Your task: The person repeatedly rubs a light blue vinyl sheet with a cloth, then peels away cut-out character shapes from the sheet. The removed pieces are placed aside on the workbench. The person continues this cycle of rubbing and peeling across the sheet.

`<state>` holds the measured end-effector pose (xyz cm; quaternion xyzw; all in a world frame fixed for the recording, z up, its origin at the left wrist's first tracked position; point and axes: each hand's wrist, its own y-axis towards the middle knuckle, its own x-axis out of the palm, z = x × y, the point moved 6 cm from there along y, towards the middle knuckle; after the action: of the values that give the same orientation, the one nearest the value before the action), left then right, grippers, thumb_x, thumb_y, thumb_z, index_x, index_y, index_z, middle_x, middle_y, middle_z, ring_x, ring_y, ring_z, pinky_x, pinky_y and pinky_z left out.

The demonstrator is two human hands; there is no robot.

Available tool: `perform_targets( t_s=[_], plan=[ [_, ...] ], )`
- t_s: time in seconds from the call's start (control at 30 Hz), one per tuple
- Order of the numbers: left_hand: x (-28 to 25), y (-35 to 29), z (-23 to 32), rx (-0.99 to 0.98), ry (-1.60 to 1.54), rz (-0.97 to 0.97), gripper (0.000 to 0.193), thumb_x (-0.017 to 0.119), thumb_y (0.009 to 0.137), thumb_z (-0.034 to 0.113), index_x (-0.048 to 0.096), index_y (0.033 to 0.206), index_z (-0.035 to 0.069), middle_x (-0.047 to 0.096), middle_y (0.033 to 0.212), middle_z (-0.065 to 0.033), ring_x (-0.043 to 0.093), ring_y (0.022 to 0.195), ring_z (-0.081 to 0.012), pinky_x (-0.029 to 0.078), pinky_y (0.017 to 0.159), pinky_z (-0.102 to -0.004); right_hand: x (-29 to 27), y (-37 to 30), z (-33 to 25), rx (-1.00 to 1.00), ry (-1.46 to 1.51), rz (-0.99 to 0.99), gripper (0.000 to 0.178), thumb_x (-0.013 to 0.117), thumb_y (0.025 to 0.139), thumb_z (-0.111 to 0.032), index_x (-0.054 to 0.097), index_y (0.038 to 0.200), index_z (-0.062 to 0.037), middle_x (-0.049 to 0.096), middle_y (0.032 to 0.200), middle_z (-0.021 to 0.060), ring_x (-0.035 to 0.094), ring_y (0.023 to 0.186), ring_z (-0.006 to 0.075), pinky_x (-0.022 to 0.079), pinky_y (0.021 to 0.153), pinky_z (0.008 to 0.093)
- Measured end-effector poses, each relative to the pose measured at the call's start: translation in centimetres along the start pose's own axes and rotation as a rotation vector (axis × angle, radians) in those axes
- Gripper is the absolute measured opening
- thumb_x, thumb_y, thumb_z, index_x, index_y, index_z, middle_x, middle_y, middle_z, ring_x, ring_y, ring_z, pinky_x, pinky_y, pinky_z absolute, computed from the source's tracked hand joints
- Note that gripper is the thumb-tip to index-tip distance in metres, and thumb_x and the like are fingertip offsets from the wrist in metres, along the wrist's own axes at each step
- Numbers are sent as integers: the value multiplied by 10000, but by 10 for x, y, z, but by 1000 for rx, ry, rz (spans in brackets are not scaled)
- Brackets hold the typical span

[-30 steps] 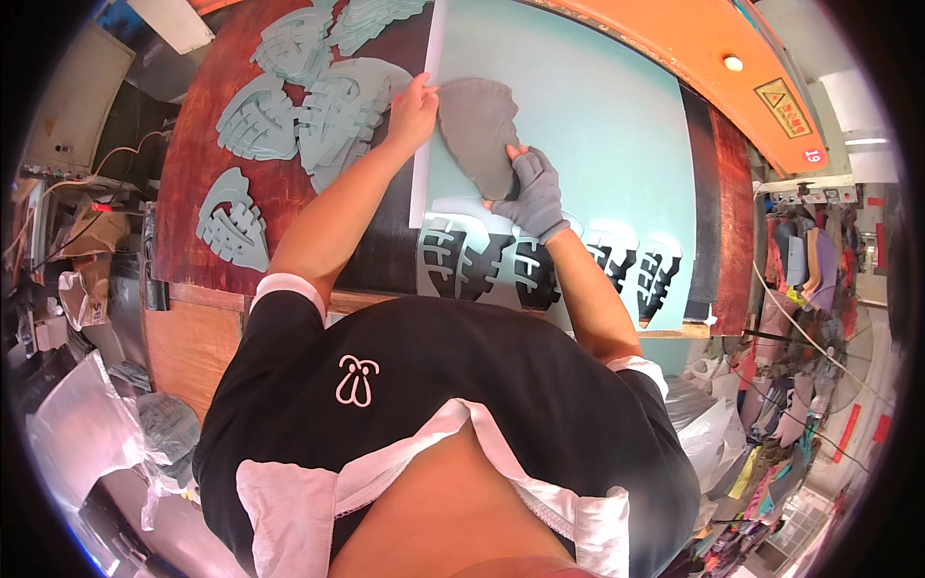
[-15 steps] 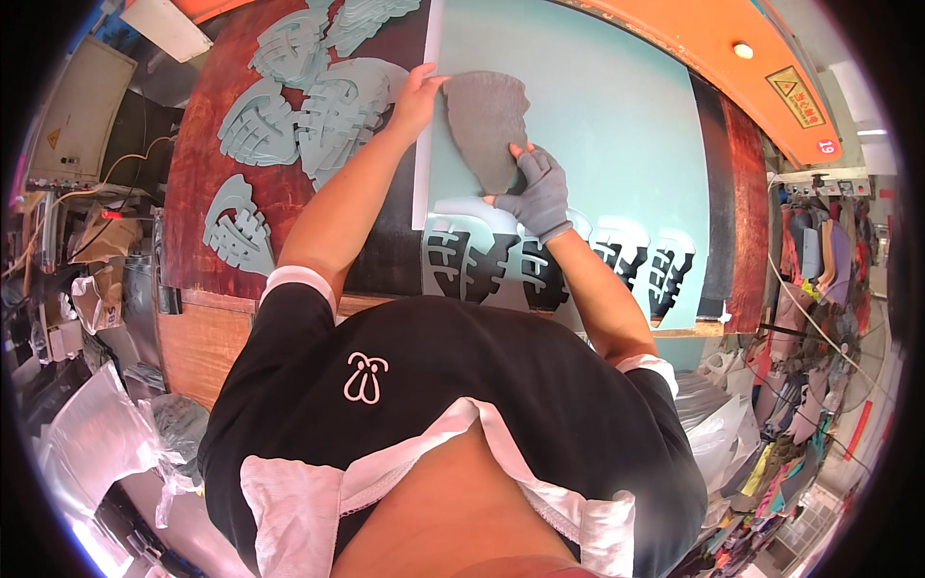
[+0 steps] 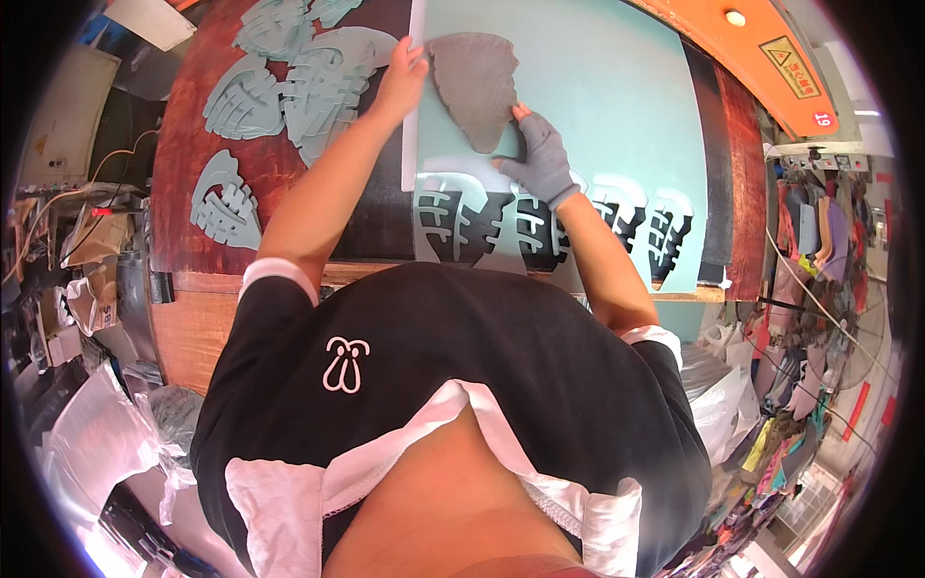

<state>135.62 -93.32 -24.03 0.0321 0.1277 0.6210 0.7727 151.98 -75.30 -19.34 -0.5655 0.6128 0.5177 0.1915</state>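
A grey cutting die with wavy edges lies on the pale blue-green sheet, its narrow end toward me. My left hand is beside the die's left side, over the sheet's white edge strip, with its fingers apart and nothing in them. On my right hand is a grey fingerless glove. Its index fingertip meets the die's lower right edge, while the thumb is spread out below the narrow end. Shoe-upper-shaped cut-outs run along the sheet's near edge, showing the black surface beneath.
Stacks of cut blue-green pieces lie on the red-brown board at left, with a smaller stack nearer me. An orange machine beam crosses the far right. Colourful scraps hang at right; plastic bags are at lower left.
My left hand has let go of the die's left edge and is now apart from it. The die has turned slightly, and my right hand's grip has loosened. The whole view has shifted.
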Motion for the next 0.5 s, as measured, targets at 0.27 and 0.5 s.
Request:
perform_targets(
  t_s=[0.27,0.5],
  plan=[
    [-21,-167,24,270,365,-88,522,582,808,111,404,1279,-26,442,1302,-223,405,1216,-385,315,1028,-446,-32,-57,2,128,13,75,515,696,754,-150,512,1222,-40,571,1166,138,540,1065,308,448,900,366],
    [-46,-246,46,279,551,-212,153,644,765,112,596,900,59,597,883,-67,561,839,-272,421,775,-417,-111,-193,6,415,-97,301,237,644,758,-51,569,982,-36,565,847,132,534,821,325,448,727,398]
  ],
)
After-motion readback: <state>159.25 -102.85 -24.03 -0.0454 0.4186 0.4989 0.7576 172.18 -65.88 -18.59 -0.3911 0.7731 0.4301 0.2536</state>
